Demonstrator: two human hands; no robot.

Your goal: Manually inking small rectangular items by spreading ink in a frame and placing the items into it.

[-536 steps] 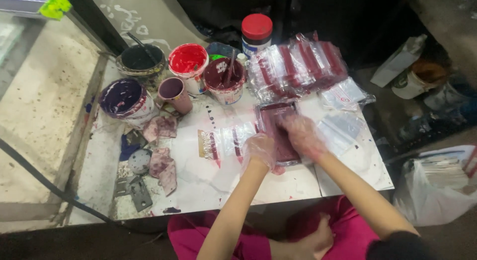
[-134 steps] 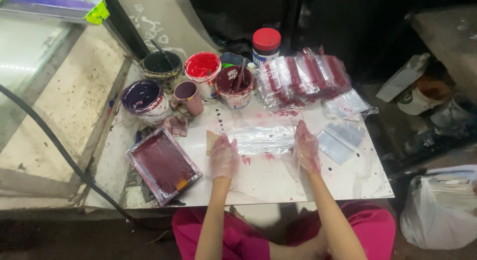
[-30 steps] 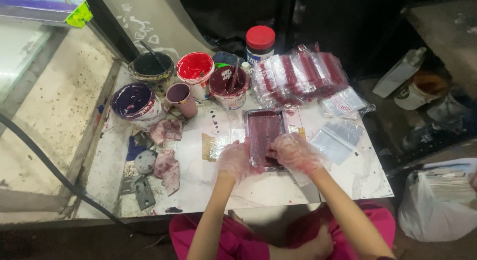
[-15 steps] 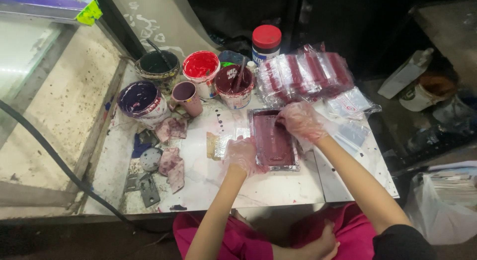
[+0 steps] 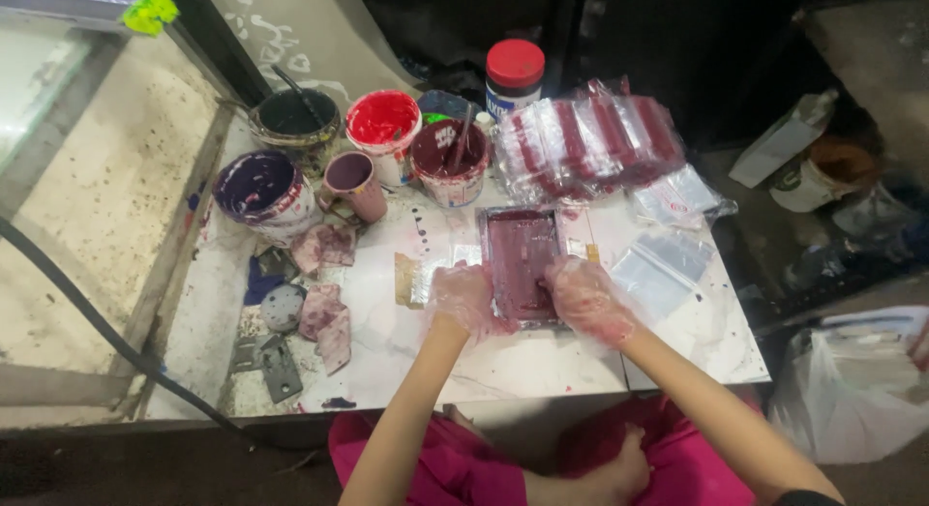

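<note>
A single head-worn camera looks steeply down from above the seated person, facing forward across the stained white worktop (image 5: pixel 406 356). It sits fairly near, taking in both forearms, the pink-clad lap below and the far dark wall.

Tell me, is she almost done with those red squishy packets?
Done: a pile of filled red packets lies at the back of the white table. In hand: the left hand and right hand, both in clear gloves, grip the sides of a flat tray of dark red stuff. Left: empty clear bags lie beside it.
</note>
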